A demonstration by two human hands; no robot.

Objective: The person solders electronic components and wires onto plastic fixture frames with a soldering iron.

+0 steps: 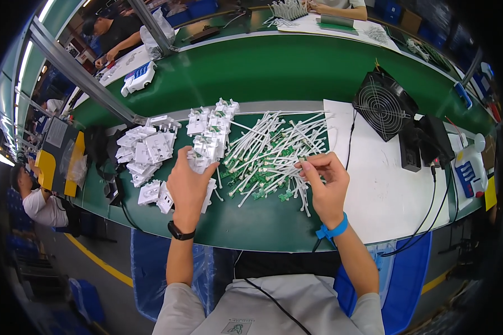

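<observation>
My left hand, with a black wristband, curls its fingers and thumb round a white plastic housing at the near end of a row of similar housings. To the right lies a heap of small green circuit boards with white cables. At that heap's right edge, my right hand, wearing a blue wrist strap, pinches thumb and fingertips together. What sits between them is too small to make out. Left of my left hand is a pile of loose white housings.
A black fan and a black power box stand at the right, beside a white sheet. Cables hang over the front edge. Blue bins sit below. A green conveyor belt runs behind, with people working beyond it.
</observation>
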